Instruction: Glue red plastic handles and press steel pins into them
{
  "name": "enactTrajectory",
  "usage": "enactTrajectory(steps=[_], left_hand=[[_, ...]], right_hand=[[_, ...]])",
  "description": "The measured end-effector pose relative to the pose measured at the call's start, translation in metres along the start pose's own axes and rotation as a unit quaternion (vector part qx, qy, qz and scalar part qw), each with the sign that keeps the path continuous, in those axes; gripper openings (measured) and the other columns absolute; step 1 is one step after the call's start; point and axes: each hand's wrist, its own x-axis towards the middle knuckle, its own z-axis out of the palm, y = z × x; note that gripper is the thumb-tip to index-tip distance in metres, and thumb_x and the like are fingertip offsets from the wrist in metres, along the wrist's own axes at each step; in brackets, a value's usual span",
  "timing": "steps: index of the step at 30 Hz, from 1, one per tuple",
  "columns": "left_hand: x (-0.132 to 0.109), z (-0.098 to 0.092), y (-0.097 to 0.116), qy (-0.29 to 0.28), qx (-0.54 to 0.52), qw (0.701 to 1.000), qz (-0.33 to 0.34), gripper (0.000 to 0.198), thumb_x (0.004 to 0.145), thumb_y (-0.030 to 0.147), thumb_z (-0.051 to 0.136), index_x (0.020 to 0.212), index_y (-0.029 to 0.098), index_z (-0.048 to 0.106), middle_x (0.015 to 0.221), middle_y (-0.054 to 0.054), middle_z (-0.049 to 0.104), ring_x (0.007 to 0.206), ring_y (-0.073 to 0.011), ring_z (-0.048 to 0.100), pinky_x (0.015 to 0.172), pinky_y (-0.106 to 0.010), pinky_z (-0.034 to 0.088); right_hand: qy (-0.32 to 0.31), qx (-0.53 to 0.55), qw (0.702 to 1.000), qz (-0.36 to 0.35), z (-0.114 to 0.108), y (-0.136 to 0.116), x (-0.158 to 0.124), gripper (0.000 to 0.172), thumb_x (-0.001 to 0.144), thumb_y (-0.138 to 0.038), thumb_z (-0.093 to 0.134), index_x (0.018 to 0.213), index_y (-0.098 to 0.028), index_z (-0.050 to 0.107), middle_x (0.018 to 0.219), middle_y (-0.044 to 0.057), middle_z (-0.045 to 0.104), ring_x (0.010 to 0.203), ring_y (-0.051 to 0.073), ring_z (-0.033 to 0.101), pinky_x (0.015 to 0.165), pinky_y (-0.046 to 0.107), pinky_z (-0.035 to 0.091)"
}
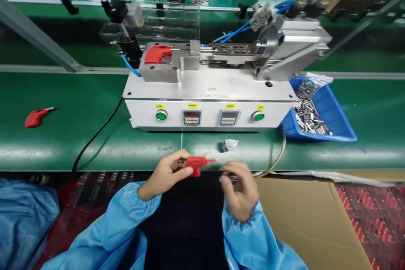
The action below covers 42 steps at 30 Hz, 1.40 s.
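Observation:
My left hand [167,175] is closed on a small red pistol-shaped plastic piece [196,164], whose thin red tip points right. Just right of that tip is my right hand [241,190], its fingers curled together and slightly blurred; what they hold, if anything, I cannot make out. Beyond both hands stands a bench-top machine [209,88] with green buttons and two small displays. Another red pistol-shaped piece [157,54] lies in the machine's metal fixture [161,75]. A small white-capped bottle [229,145] lies on its side in front of the machine.
On the green belt [63,147] at left lies a red piece with a metal rod [38,117]. A blue bin [340,120] of small metal tubes [308,116] stands right of the machine. A black cable [98,132] crosses the belt. Cardboard [303,219] lies at lower right.

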Motion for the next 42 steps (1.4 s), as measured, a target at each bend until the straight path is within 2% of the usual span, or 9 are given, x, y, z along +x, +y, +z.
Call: enactTrajectory(steps=[3, 7, 10, 14, 18, 22, 26, 32, 42], left_hand=[[0.011, 0.013, -0.018, 0.029, -0.088, 0.994, -0.064, 0.036, 0.091, 0.046, 0.08, 0.106, 0.018, 0.064, 0.092, -0.005, 0.073, 0.071, -0.0152, 0.069, 0.064, -0.025, 0.056], [0.016, 0.019, -0.023, 0.04, -0.103, 0.992, -0.064, 0.037, 0.089, 0.041, 0.08, 0.114, 0.019, 0.064, 0.101, -0.006, 0.073, 0.078, -0.015, 0.07, 0.069, -0.024, 0.058], [0.012, 0.017, -0.021, 0.023, -0.098, 0.993, -0.069, 0.035, 0.093, 0.043, 0.076, 0.115, 0.018, 0.064, 0.096, -0.004, 0.072, 0.073, -0.0138, 0.067, 0.064, -0.022, 0.055], [0.01, 0.015, -0.019, 0.031, -0.084, 0.995, -0.049, 0.032, 0.096, 0.045, 0.071, 0.11, 0.018, 0.064, 0.089, -0.002, 0.07, 0.066, -0.0114, 0.062, 0.058, -0.02, 0.049], [0.018, 0.01, -0.017, 0.07, -0.035, 0.996, -0.045, 0.031, 0.096, 0.046, 0.07, 0.107, 0.017, 0.065, 0.085, -0.002, 0.07, 0.066, -0.0122, 0.062, 0.062, -0.022, 0.049], [0.023, 0.002, -0.017, 0.071, -0.017, 0.996, -0.044, 0.032, 0.095, 0.046, 0.07, 0.107, 0.017, 0.066, 0.087, -0.003, 0.073, 0.069, -0.0142, 0.064, 0.064, -0.024, 0.051], [0.022, 0.001, -0.018, 0.058, -0.018, 0.997, -0.039, 0.033, 0.096, 0.046, 0.07, 0.11, 0.017, 0.068, 0.087, -0.004, 0.074, 0.072, -0.0155, 0.067, 0.066, -0.025, 0.052], [0.019, 0.004, -0.021, 0.072, 0.001, 0.997, -0.041, 0.031, 0.097, 0.043, 0.069, 0.11, 0.016, 0.069, 0.083, -0.003, 0.071, 0.069, -0.0142, 0.063, 0.065, -0.024, 0.05], [0.017, 0.005, -0.02, 0.07, 0.032, 0.996, -0.037, 0.031, 0.097, 0.045, 0.069, 0.11, 0.016, 0.071, 0.082, -0.003, 0.07, 0.068, -0.0147, 0.062, 0.064, -0.025, 0.048]], right_hand=[[0.116, -0.072, 0.987, 0.09, -0.004, 0.028, 0.007, 0.036, 0.091, -0.032, 0.077, 0.123, -0.024, 0.062, 0.112, 0.008, 0.065, 0.093, 0.02, 0.067, 0.075, 0.034, 0.058], [0.029, -0.091, 0.99, 0.107, 0.004, 0.05, 0.022, 0.03, 0.091, -0.037, 0.075, 0.116, -0.022, 0.067, 0.118, 0.011, 0.07, 0.109, 0.027, 0.068, 0.089, 0.043, 0.058], [-0.005, 0.027, 0.988, 0.152, 0.011, 0.049, 0.026, 0.025, 0.093, -0.039, 0.072, 0.111, -0.022, 0.067, 0.12, 0.011, 0.074, 0.115, 0.028, 0.068, 0.1, 0.047, 0.055], [0.001, 0.215, 0.954, 0.209, 0.018, 0.043, 0.029, 0.033, 0.089, -0.049, 0.072, 0.107, -0.022, 0.065, 0.091, 0.005, 0.074, 0.084, 0.024, 0.072, 0.079, 0.041, 0.059], [0.009, 0.305, 0.925, 0.226, 0.019, 0.043, 0.038, 0.035, 0.09, -0.056, 0.065, 0.099, -0.022, 0.066, 0.063, -0.004, 0.055, 0.057, 0.017, 0.056, 0.058, 0.031, 0.048], [-0.034, 0.349, 0.896, 0.272, 0.021, 0.048, 0.05, 0.042, 0.084, -0.063, 0.073, 0.095, -0.024, 0.062, 0.065, -0.007, 0.05, 0.045, 0.009, 0.035, 0.046, 0.024, 0.032], [-0.033, 0.374, 0.885, 0.276, 0.026, 0.054, 0.058, 0.048, 0.075, -0.063, 0.082, 0.095, -0.025, 0.06, 0.069, -0.007, 0.049, 0.047, 0.008, 0.032, 0.047, 0.025, 0.033], [0.048, 0.399, 0.875, 0.268, 0.028, 0.055, 0.062, 0.048, 0.082, -0.068, 0.077, 0.085, -0.025, 0.057, 0.064, -0.007, 0.038, 0.052, 0.011, 0.039, 0.05, 0.025, 0.038], [0.163, 0.292, 0.907, 0.255, 0.044, 0.042, 0.057, 0.051, 0.081, -0.071, 0.074, 0.087, -0.024, 0.056, 0.062, -0.008, 0.048, 0.047, 0.01, 0.046, 0.045, 0.024, 0.038]])
